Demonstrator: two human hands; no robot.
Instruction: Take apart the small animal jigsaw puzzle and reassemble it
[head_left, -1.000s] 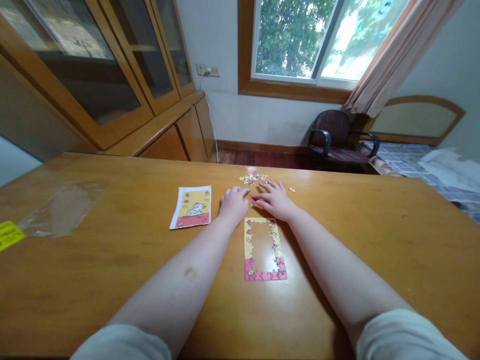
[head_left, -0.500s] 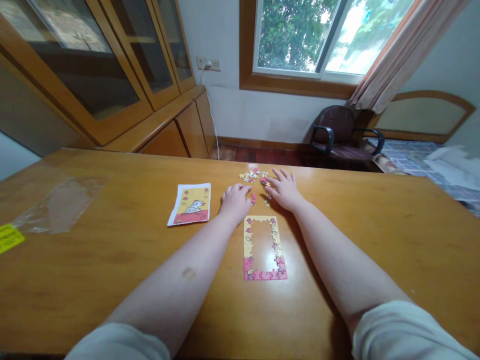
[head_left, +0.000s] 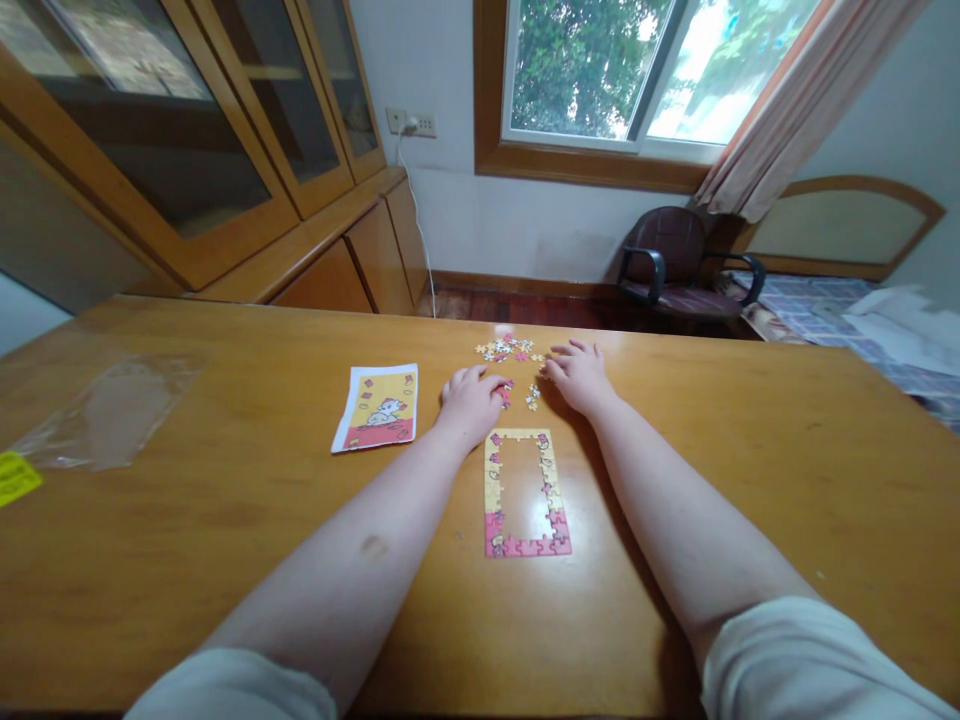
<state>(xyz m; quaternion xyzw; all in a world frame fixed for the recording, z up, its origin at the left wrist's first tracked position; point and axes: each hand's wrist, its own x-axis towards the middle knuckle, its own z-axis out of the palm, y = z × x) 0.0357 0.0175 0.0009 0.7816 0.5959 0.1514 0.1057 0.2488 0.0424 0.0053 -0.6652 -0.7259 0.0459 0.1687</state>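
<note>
A small jigsaw frame [head_left: 526, 490], yellow above and pink below with an empty middle, lies on the wooden table [head_left: 225, 540] between my forearms. Loose puzzle pieces [head_left: 508, 350] are scattered beyond it near the far edge. My left hand [head_left: 469, 400] rests on the table with its fingers curled, its fingertips at a pink piece [head_left: 506, 392]. My right hand [head_left: 579, 375] lies to the right of the loose pieces, fingers bent and together, tips touching pieces. The reference picture card [head_left: 376, 407] lies left of my left hand.
A clear plastic bag [head_left: 105, 410] and a yellow label [head_left: 15, 475] lie at the table's left. Wooden glass-door cabinets [head_left: 225, 150] stand behind on the left. A dark office chair [head_left: 679, 265] sits under the window past the table's far edge.
My right hand has moved away from my left hand, to the right and farther out beside the loose pieces. My left hand has stayed almost in place.
</note>
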